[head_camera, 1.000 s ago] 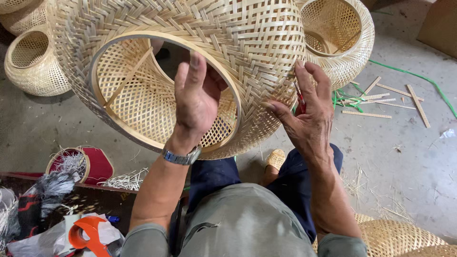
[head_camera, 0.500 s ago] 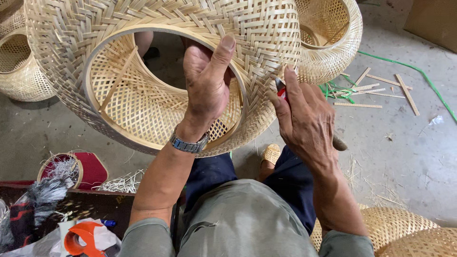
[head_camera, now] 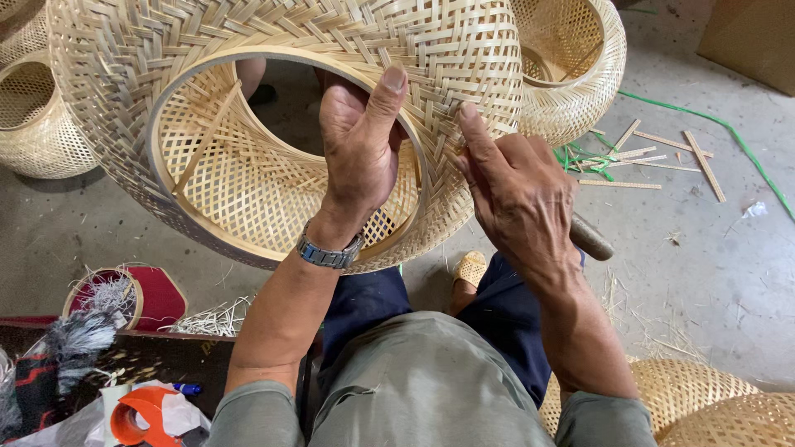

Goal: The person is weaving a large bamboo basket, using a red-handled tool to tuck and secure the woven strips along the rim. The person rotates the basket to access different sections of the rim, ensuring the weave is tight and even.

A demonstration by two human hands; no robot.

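Note:
A large round woven bamboo shade (head_camera: 273, 50) with a wide ringed opening is held up in front of me. My left hand (head_camera: 360, 149), with a metal watch at the wrist, grips the rim, fingers inside the opening and thumb on the outer weave. My right hand (head_camera: 517, 194) rests on the outer weave at the right side, forefinger pressed on the strips. It is closed around a wooden-handled tool (head_camera: 590, 238), whose brown handle sticks out behind the palm. The tool's tip is hidden.
More woven bamboo shades stand at the left (head_camera: 37, 124), behind at the right (head_camera: 571, 58) and by my right knee (head_camera: 704, 406). Bamboo sticks (head_camera: 654, 157) and a green strap (head_camera: 729, 141) lie on the concrete floor. A cluttered box with an orange tape dispenser (head_camera: 141, 414) sits at lower left.
The shade has turned and shifted left. My left hand moved right along the rim. My right hand came up onto the weave, with the tool handle now showing behind it.

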